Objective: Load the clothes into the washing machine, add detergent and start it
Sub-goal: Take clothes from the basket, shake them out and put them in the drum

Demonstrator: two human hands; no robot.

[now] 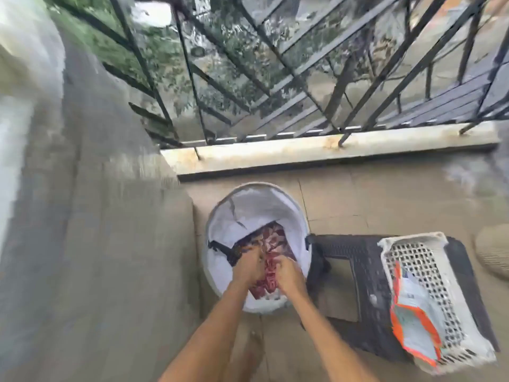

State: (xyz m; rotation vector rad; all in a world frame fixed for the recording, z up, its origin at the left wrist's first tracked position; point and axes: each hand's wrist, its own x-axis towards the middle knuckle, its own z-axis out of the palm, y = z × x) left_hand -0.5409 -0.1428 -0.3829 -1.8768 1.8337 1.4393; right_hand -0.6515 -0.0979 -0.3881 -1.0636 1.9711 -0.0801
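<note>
- Head view, lower centre: left hand (247, 267) and right hand (289, 275), fingers curled, both gripping a red patterned cloth (271, 253) inside a white laundry basket (220, 274) (blurred frame).
- Lower right: orange-and-white detergent pouch (411, 318) lying in a white perforated crate (451, 323) on a dark stool (366, 274).
- Upper half: black railing (275, 64) above a concrete ledge (303, 151).

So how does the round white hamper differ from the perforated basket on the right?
The white hamper is round with solid fabric walls; the perforated basket is rectangular, its plastic full of holes. The hamper stands on the floor; the basket rests on a dark stool. The hamper holds red patterned cloth, gripped by the left hand and right hand; the basket holds an orange-edged packet. Both are white and open-topped.
</note>
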